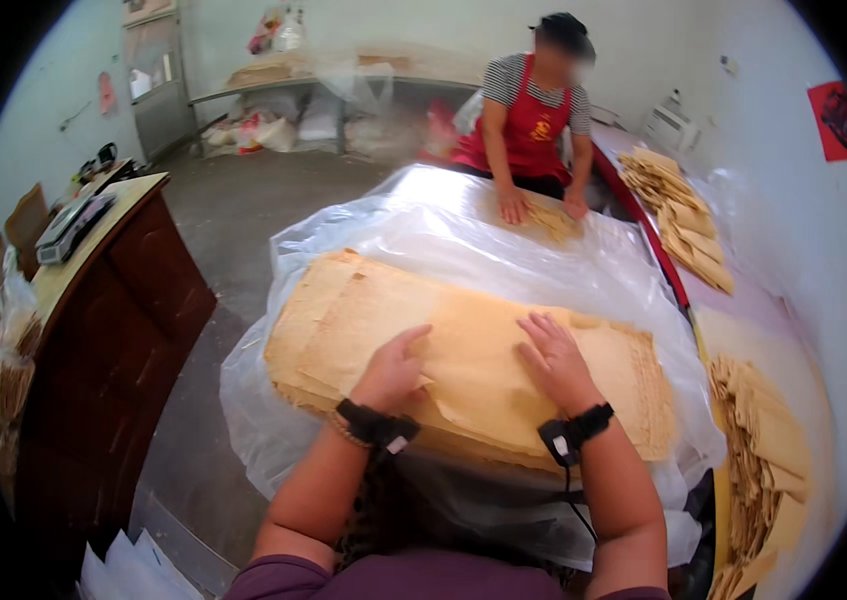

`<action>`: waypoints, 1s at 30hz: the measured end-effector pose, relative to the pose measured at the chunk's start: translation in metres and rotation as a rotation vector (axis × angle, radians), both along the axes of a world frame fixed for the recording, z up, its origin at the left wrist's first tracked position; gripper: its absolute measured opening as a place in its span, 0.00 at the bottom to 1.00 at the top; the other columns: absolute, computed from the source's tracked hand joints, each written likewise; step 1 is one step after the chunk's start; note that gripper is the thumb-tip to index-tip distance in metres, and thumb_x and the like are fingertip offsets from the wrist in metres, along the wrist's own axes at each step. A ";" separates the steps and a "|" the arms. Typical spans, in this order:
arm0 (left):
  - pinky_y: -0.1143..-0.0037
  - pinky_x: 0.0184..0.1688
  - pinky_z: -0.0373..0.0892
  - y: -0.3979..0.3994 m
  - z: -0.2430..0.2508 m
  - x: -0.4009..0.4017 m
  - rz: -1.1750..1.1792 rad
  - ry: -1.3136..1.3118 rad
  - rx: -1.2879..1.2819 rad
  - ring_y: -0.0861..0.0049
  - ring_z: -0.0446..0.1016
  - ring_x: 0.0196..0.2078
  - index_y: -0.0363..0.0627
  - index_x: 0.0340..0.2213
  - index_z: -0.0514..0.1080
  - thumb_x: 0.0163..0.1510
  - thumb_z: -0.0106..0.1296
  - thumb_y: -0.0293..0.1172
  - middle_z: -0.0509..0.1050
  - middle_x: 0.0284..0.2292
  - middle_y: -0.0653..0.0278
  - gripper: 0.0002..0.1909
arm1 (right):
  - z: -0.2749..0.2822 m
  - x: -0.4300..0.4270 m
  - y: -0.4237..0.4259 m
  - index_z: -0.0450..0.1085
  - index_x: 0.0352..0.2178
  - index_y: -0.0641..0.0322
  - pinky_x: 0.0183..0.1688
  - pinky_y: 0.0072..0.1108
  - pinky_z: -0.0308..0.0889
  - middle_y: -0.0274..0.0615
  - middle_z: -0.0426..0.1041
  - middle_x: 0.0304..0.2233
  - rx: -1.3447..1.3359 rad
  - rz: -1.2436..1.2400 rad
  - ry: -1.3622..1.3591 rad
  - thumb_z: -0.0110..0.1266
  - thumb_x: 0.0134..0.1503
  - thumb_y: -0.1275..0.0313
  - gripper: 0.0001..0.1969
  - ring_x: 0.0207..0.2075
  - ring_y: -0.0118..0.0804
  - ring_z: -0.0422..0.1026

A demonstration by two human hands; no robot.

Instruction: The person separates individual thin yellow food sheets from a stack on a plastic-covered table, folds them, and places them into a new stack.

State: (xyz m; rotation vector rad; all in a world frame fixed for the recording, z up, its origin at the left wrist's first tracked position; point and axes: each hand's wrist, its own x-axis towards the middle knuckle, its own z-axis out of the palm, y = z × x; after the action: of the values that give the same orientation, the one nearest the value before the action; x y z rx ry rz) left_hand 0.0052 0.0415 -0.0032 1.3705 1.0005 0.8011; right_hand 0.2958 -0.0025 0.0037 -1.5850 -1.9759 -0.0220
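Observation:
A thick stack of thin tan sheets, which look like jianbing flatbread, lies in front of me on clear plastic sheeting. My left hand is at the middle of the stack, beside a small raised fold in the top sheet. Whether its fingers pinch that fold is hidden by the hand. To the right, my right hand hovers over or rests lightly on the top sheet, fingers spread and holding nothing. Both wrists wear black straps, and a cable hangs from the right one.
Across the table a person in a red apron presses both hands on a tan sheet. Folded sheets line the side counter at right. A brown wooden desk bearing a scale stands at left.

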 end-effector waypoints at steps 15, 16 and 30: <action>0.82 0.28 0.75 0.008 0.002 -0.016 0.081 -0.127 -0.170 0.84 0.73 0.37 0.45 0.55 0.70 0.57 0.41 0.21 0.74 0.43 0.66 0.24 | -0.013 -0.005 0.013 0.68 0.58 0.49 0.68 0.40 0.46 0.48 0.61 0.64 -0.176 0.035 0.033 0.47 0.63 0.51 0.26 0.67 0.51 0.53; 0.82 0.28 0.75 0.009 0.003 -0.018 0.086 -0.127 -0.170 0.84 0.73 0.37 0.45 0.55 0.70 0.57 0.41 0.21 0.74 0.43 0.66 0.24 | -0.008 -0.001 0.013 0.67 0.58 0.49 0.69 0.40 0.45 0.48 0.59 0.65 -0.200 0.096 0.191 0.47 0.63 0.50 0.27 0.68 0.51 0.51; 0.79 0.38 0.68 -0.017 0.011 -0.048 0.493 0.591 0.841 0.81 0.73 0.35 0.38 0.40 0.76 0.54 0.49 0.20 0.75 0.32 0.59 0.12 | -0.014 -0.006 0.000 0.66 0.60 0.41 0.69 0.41 0.44 0.47 0.58 0.66 -0.151 -0.028 -0.296 0.51 0.61 0.49 0.27 0.68 0.53 0.52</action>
State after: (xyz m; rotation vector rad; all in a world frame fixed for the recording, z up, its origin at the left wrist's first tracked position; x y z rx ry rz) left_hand -0.0430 0.0242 0.0074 2.1977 1.5951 1.3130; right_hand 0.2897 -0.0023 -0.0102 -1.7912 -2.2240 -0.1283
